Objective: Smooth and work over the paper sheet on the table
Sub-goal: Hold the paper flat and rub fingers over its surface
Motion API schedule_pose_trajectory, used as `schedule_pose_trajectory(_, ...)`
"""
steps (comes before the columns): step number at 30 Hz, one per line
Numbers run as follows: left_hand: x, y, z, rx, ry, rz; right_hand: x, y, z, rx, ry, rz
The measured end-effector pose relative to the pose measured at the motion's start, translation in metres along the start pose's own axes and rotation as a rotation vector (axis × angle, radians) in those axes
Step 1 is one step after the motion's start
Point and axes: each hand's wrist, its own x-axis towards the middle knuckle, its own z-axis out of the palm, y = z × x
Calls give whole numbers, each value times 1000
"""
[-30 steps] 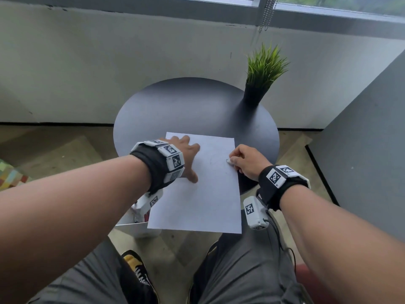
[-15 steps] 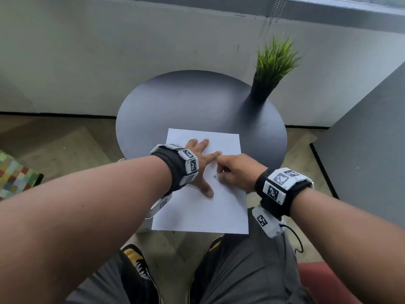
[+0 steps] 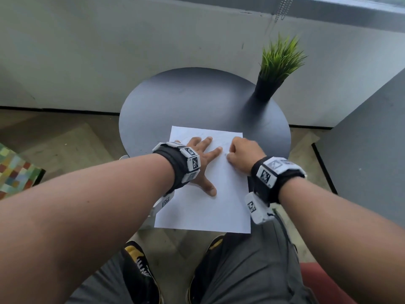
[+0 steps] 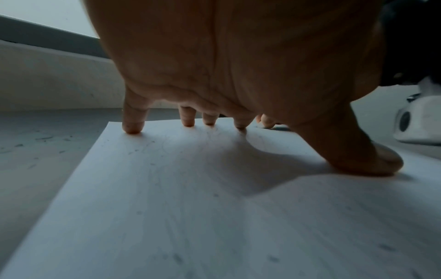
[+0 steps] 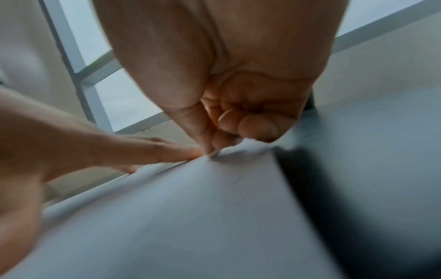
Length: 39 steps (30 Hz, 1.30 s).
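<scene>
A white paper sheet (image 3: 203, 211) with faint pencil marks lies on the round dark table (image 3: 186, 102), its near end hanging over the table's front edge. My left hand (image 3: 202, 155) presses flat on the sheet's upper left, fingers (image 4: 132, 126) spread straight and thumb out to the right. My right hand (image 3: 243, 152) sits on the sheet's upper right, curled into a fist. Its thumb and forefinger (image 5: 205, 136) pinch a small pale piece (image 5: 214, 153) against the paper (image 5: 190, 207), right beside the left index fingertip. What that piece is stays unclear.
A potted green grass plant (image 3: 278, 62) stands at the table's back right. A grey wall runs behind the table and a dark panel (image 3: 372, 139) rises on the right. My knees and shoes (image 3: 140, 268) are under the sheet's overhanging end.
My right hand has slid from the sheet's right edge leftward and up, ending beside the left index finger. The left hand stayed pressed down with its fingers spreading wider.
</scene>
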Motion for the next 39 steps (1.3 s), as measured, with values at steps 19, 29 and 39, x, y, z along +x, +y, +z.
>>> schedule_pose_trajectory(19, -1, 6, -4, 24, -22, -10, 1, 6, -7, -23, 16, 3)
schedule_pose_trajectory(29, 6, 7, -6, 90, -28, 4, 1, 22, -9, -22, 15, -16)
schedule_pose_trajectory(39, 8, 4, -8, 136, -43, 15, -3, 23, -10, -4, -35, -87)
